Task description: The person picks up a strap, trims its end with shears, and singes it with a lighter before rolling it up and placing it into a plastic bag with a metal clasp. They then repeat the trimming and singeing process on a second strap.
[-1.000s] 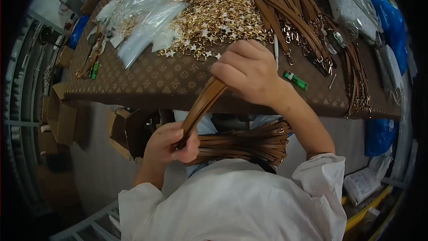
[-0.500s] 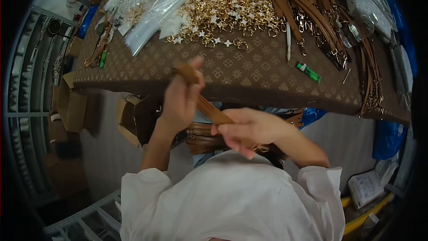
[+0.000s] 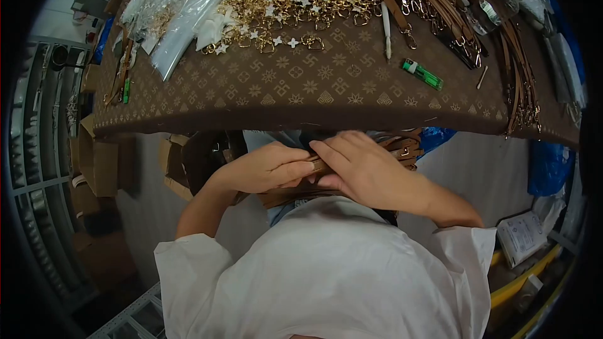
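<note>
Both hands are close together low over my lap, below the table's front edge. My left hand [image 3: 270,166] is closed, pinching a brown leather strap [image 3: 321,166] that shows in the gap between the hands. From the other side my right hand [image 3: 370,169] curls over the same strap, its fingertips near the left ones. Most of the strap is covered by the fingers. Beneath and beside the hands, more brown straps [image 3: 402,148] with metal fittings lie across my lap.
On the brown patterned tablecloth [image 3: 282,91] lie a heap of gold clasps [image 3: 295,0], clear plastic bags [image 3: 195,12], brown straps with hooks [image 3: 433,0], a white pen-like tool [image 3: 386,31] and a green lighter [image 3: 422,74]. Cardboard boxes [image 3: 100,157] stand left; blue plastic [image 3: 545,166] hangs right.
The strap was held up before the table's edge, my left hand higher and blurred. Now both hands are lower and closer together over the lap. The view has shifted slightly.
</note>
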Available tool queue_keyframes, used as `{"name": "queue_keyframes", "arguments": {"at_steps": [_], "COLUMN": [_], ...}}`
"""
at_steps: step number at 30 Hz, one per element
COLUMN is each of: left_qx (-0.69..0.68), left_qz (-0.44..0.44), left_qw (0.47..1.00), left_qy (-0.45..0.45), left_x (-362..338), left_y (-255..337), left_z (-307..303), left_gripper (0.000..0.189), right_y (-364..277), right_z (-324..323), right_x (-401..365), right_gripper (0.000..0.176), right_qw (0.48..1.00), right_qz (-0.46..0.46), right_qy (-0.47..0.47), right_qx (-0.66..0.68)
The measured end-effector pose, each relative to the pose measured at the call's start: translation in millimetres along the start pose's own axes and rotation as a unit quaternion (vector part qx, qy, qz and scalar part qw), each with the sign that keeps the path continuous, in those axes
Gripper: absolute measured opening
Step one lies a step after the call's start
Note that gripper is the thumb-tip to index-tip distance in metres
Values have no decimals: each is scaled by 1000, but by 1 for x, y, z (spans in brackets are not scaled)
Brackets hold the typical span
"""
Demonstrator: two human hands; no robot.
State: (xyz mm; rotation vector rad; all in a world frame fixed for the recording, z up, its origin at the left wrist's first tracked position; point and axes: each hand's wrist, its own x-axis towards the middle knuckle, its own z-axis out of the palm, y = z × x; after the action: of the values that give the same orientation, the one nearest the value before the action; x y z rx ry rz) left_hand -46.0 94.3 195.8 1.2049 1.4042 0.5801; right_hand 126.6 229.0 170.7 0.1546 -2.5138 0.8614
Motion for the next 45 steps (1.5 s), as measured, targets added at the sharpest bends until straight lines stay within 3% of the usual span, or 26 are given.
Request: {"name": "queue_keyframes", "arguments": {"at_steps": [2,6,8,9,10,12,13,14,16,18,20,21,22,24,25,27,28,30,31,32,33,36,37,40,43,45], "left_qx": [-232,-347,-465,-449,-443,-667,-653,-651,-577,-540,-225,-75,-79,225,221,119,120,-180,-178,-312,-438,-539,-586,-624,-620,-534], "left_qz": [-38,18,124,135,138,335,379,380,414,408,312,300,304,405,409,261,263,148,147,177,205,252,275,352,413,381], "left_qw": [967,933,877,879,882,665,655,657,673,699,805,849,852,824,826,943,943,972,972,933,875,800,753,683,641,653], "left_qy": [-98,-92,-20,86,83,-6,22,20,206,229,453,428,419,325,319,167,163,32,37,20,2,84,118,144,185,378], "left_x": [-4,1,6,8,17,35,42,49,65,85,105,107,111,112,108,91,83,67,62,57,53,38,34,33,39,50], "left_y": [3,12,15,17,19,21,19,19,20,19,22,10,3,-5,-5,3,14,35,33,29,27,29,30,33,31,38], "left_z": [-6,4,8,12,11,3,-5,-8,-6,7,29,37,40,40,45,52,50,44,41,37,32,18,14,-1,-9,-1], "left_gripper": [29,34,40,48,48,50,51,51,59,69,77,79,79,66,66,56,56,53,53,54,55,57,58,51,49,60], "right_y": [-1,-2,1,3,7,13,15,15,13,12,8,5,4,3,4,23,30,35,38,43,49,37,41,34,31,20], "right_z": [-8,-29,-28,-26,-22,-9,-4,-1,-3,-14,-38,-60,-80,-104,-110,-104,-99,-91,-81,-69,-57,-36,-33,-24,-15,-15], "right_x": [-4,5,10,11,8,-8,-16,-24,-33,-41,-45,-42,-41,-42,-39,-38,-38,-35,-36,-36,-42,-46,-49,-51,-55,-51], "right_gripper": [31,30,27,24,24,15,15,15,13,13,14,14,14,11,12,13,15,19,21,23,19,22,31,27,14,11], "right_qw": [999,997,996,990,990,987,987,992,993,975,938,909,875,915,945,967,980,966,921,845,871,833,908,935,963,965], "right_qz": [17,31,54,78,75,140,139,118,83,126,169,225,278,277,258,219,171,236,285,323,242,236,210,251,216,224], "right_qy": [-20,-7,51,103,110,51,55,-2,-77,-105,-128,-131,-131,-22,41,74,99,36,19,-3,-32,31,34,128,110,83], "right_qx": [20,73,57,48,43,-64,-66,-36,22,149,274,325,374,293,198,108,22,97,266,426,427,499,360,217,114,109]}}
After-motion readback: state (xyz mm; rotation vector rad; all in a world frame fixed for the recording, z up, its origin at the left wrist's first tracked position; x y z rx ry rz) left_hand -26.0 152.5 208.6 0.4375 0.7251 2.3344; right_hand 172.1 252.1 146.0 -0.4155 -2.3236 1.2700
